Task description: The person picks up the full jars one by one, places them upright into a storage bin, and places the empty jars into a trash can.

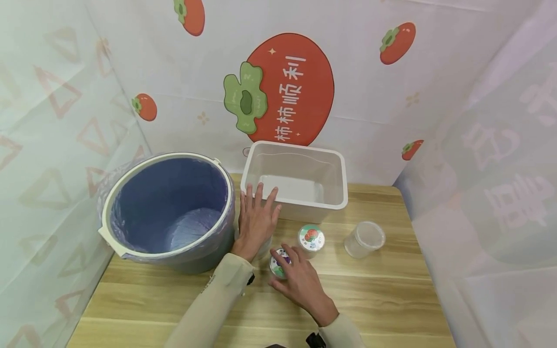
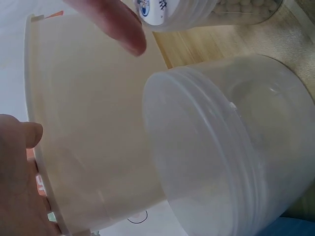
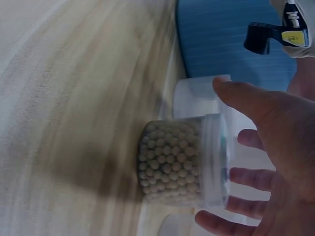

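Note:
My left hand (image 1: 256, 224) has its fingers spread over the near rim of a white plastic bin (image 1: 300, 212). Beneath that hand stands a clear, uncovered jar (image 2: 221, 147) with nothing visible inside. My right hand (image 1: 302, 282) hovers with parted fingers around a lidded jar (image 3: 170, 162) of small beige balls, its lid printed purple and green. The right wrist view shows the fingers beside the lid, not wrapped round it; whether a fingertip touches it, I cannot tell. Just behind stands another lidded jar (image 1: 311, 238) with a red fruit picture, also holding beige balls.
A large blue bucket (image 1: 148, 203) with a white rim and a plastic liner stands on the left. To the right is a clear jar (image 1: 364, 239). Everything stands on a wooden table (image 1: 383, 299), enclosed by printed white cloth (image 1: 365, 96) at the back and sides.

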Tool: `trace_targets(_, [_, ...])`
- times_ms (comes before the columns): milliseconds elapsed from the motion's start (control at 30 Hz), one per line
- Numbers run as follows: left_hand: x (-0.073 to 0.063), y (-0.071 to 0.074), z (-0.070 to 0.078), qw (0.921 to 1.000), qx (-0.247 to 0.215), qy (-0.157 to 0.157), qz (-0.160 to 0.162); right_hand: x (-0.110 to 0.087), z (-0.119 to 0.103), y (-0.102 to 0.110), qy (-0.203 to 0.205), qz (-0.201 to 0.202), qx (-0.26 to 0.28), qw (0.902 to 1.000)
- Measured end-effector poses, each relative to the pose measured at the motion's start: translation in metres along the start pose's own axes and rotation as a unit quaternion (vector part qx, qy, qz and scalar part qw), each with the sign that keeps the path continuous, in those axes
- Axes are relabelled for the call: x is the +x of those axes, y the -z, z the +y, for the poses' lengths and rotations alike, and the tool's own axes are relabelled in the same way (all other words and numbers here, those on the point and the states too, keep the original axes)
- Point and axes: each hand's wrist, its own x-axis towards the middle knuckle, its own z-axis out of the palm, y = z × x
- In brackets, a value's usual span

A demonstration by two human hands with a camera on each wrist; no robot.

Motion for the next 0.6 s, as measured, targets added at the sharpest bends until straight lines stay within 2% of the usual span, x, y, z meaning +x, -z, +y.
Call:
trace_targets(133, [-0.0002, -0.0025, -0.0004, 1.0, 0.005, -0.002, 0.0, -0.0003, 0.0002, -0.0058, 0.001, -0.004, 0.0, 1.0])
trace_targets(333, [-0.0014, -0.0038, -0.0005, 0.9998, 0.009, -0.008, 0.018, 0.0025, 0.0004, -0.0096, -0.004, 0.004, 0.003, 1.0])
trace_targets(600, [-0.0017, -0.0024, -0.0001, 0.9999, 0.006, -0.005, 0.008, -0.0018, 0.001, -0.0013, -0.023, -0.017, 0.006, 0.9996])
